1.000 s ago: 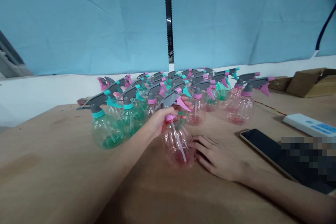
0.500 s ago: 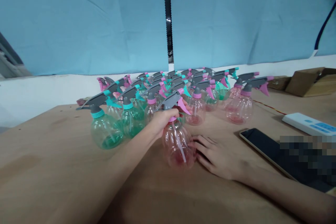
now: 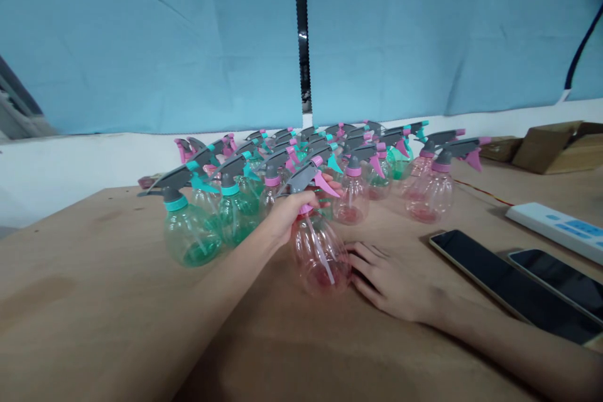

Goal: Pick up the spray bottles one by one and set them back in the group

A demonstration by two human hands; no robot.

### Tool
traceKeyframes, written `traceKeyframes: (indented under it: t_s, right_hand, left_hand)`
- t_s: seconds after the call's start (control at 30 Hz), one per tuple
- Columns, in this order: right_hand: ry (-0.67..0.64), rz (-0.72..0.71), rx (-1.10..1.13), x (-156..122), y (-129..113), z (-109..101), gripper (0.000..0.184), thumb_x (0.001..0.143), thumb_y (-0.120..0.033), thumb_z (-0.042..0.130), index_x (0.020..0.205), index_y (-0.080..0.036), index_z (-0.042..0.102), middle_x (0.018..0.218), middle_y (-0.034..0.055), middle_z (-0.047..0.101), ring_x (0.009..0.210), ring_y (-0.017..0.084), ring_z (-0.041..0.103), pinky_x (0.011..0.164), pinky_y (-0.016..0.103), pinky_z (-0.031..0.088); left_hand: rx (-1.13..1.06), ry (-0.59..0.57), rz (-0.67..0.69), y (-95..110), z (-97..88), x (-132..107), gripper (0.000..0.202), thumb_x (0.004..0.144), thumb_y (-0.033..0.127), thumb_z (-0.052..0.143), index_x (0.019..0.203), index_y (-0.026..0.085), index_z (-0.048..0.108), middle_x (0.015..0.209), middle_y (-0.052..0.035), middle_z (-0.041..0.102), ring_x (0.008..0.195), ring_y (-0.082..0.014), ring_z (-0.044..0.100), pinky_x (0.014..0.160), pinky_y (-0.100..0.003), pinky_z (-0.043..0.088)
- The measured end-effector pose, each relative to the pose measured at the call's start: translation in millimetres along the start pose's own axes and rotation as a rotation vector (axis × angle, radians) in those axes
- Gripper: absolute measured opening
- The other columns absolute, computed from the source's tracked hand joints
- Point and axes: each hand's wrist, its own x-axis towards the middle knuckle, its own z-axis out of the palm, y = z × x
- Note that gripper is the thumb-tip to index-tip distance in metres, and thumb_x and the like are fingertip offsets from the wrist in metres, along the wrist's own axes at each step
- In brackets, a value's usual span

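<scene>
My left hand [image 3: 288,215] is closed round the neck of a clear pink spray bottle [image 3: 316,257] with a grey head and a pink trigger. That bottle leans slightly to the left, its spout pointing up and to the right. My right hand [image 3: 396,286] lies on the tabletop at the right of its base, fingers spread, the tips touching or almost touching the plastic. Just left of my left hand stand green spray bottles with turquoise collars, the nearest one [image 3: 193,235] at the front. Behind it, a pink spray bottle [image 3: 351,198] stands upright.
Several more pink and green spray bottles crowd the back of the wooden table [image 3: 94,301], with a pair of pink ones [image 3: 431,198] at the right. Two phones, a large one [image 3: 499,282] and a smaller one [image 3: 560,276], lie beside a white power strip [image 3: 560,229]. A cardboard box [image 3: 551,147] sits behind.
The head of the held bottle has tipped a little to the left with my left hand, and its base has risen slightly. My right hand has stayed in place.
</scene>
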Motion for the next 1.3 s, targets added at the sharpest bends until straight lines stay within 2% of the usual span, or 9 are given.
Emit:
traceKeyframes:
  t_s: [0.17, 0.33, 0.5, 0.67, 0.77, 0.9, 1.0, 1.3]
  right_hand:
    - [-0.005, 0.015, -0.005, -0.3, -0.8, -1.1, 0.027, 0.088, -0.018, 0.040, 0.111, -0.016, 0.052, 0.113, 0.0117, 0.051, 0.104, 0.022, 0.049, 0.091, 0.042, 0.042]
    - [-0.005, 0.012, -0.001, -0.2, 0.0, -0.4, 0.028, 0.088, -0.018, 0.039, 0.113, -0.016, 0.051, 0.113, 0.0116, 0.050, 0.105, 0.023, 0.048, 0.091, 0.042, 0.042]
    - [0.011, 0.008, 0.005, -0.6, 1.6, 1.7, 0.028, 0.088, -0.018, 0.039, 0.114, -0.017, 0.051, 0.112, 0.0113, 0.051, 0.104, 0.022, 0.049, 0.090, 0.042, 0.042]
    - [0.001, 0.011, -0.009, -0.7, 1.3, 1.5, 0.026, 0.088, -0.018, 0.040, 0.112, -0.016, 0.051, 0.114, 0.0118, 0.051, 0.104, 0.023, 0.049, 0.090, 0.043, 0.042]
    - [-0.002, 0.013, -0.011, -0.5, -0.5, 0.0, 0.026, 0.088, -0.018, 0.039, 0.111, -0.016, 0.051, 0.113, 0.0119, 0.051, 0.104, 0.023, 0.049, 0.090, 0.043, 0.042]
    - [0.001, 0.016, -0.001, -0.6, -1.7, -1.2, 0.027, 0.088, -0.017, 0.039, 0.112, -0.017, 0.050, 0.113, 0.0116, 0.051, 0.103, 0.023, 0.049, 0.090, 0.043, 0.043]
    - [0.002, 0.013, 0.004, -1.0, -0.8, -0.9, 0.026, 0.088, -0.018, 0.040, 0.111, -0.017, 0.051, 0.113, 0.0116, 0.051, 0.103, 0.023, 0.049, 0.090, 0.043, 0.042]
    - [0.005, 0.005, 0.014, 0.4, -1.1, -0.8, 0.027, 0.088, -0.017, 0.040, 0.113, -0.019, 0.050, 0.111, 0.0105, 0.050, 0.104, 0.023, 0.049, 0.090, 0.043, 0.043]
  left_hand:
    - [0.025, 0.019, -0.015, -0.3, -0.6, 0.2, 0.051, 0.060, 0.015, 0.043, 0.107, 0.020, 0.061, 0.104, -0.0077, 0.064, 0.096, -0.0247, 0.059, 0.076, -0.039, 0.049]
    - [0.029, 0.050, -0.048, 1.1, 1.3, -1.6, 0.047, 0.059, 0.016, 0.043, 0.100, 0.020, 0.063, 0.089, -0.0059, 0.068, 0.086, -0.0233, 0.062, 0.070, -0.038, 0.049]
    - [-0.067, 0.080, -0.052, 1.1, 3.4, -3.0, 0.029, 0.055, 0.014, 0.046, 0.077, 0.017, 0.065, 0.073, -0.0047, 0.066, 0.072, -0.0200, 0.060, 0.060, -0.031, 0.045]
    - [-0.194, 0.093, 0.034, -0.4, 4.0, -2.6, 0.014, 0.052, 0.010, 0.048, 0.061, 0.015, 0.058, 0.058, 0.0005, 0.057, 0.055, -0.0119, 0.053, 0.053, -0.024, 0.040]
    - [-0.193, 0.074, -0.007, -0.6, 1.4, -1.1, 0.022, 0.053, 0.011, 0.047, 0.069, 0.015, 0.061, 0.063, -0.0006, 0.060, 0.060, -0.0140, 0.056, 0.058, -0.027, 0.044]
    - [-0.185, 0.072, -0.029, -2.4, -3.9, 2.2, 0.042, 0.053, 0.009, 0.046, 0.091, 0.015, 0.063, 0.080, -0.0048, 0.066, 0.082, -0.0224, 0.061, 0.074, -0.037, 0.048]
    - [-0.222, 0.082, -0.003, -5.5, -6.2, 3.8, 0.050, 0.053, 0.008, 0.047, 0.100, 0.015, 0.062, 0.085, -0.0062, 0.067, 0.092, -0.0250, 0.061, 0.082, -0.041, 0.046]
    - [-0.215, 0.067, -0.009, -4.5, -2.0, -0.2, 0.055, 0.057, 0.006, 0.046, 0.109, 0.016, 0.059, 0.096, -0.0059, 0.068, 0.098, -0.0261, 0.059, 0.089, -0.043, 0.043]
